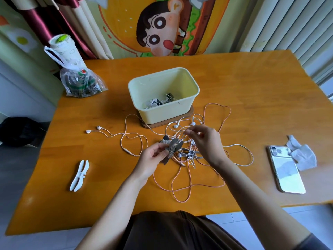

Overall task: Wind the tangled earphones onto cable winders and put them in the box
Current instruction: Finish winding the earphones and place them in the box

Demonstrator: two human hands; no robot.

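Glossy wooden table [252, 98] — plastic box [163, 115]

left hand [155, 156] gripping grey winder [173, 147], right hand [205, 139] pinching cable [182, 134]

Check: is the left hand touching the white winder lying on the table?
Apart. The head view shows bare table between the white winder and the left hand, which grips a grey winder.

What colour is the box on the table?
The box is pale yellow; the head view shows it.
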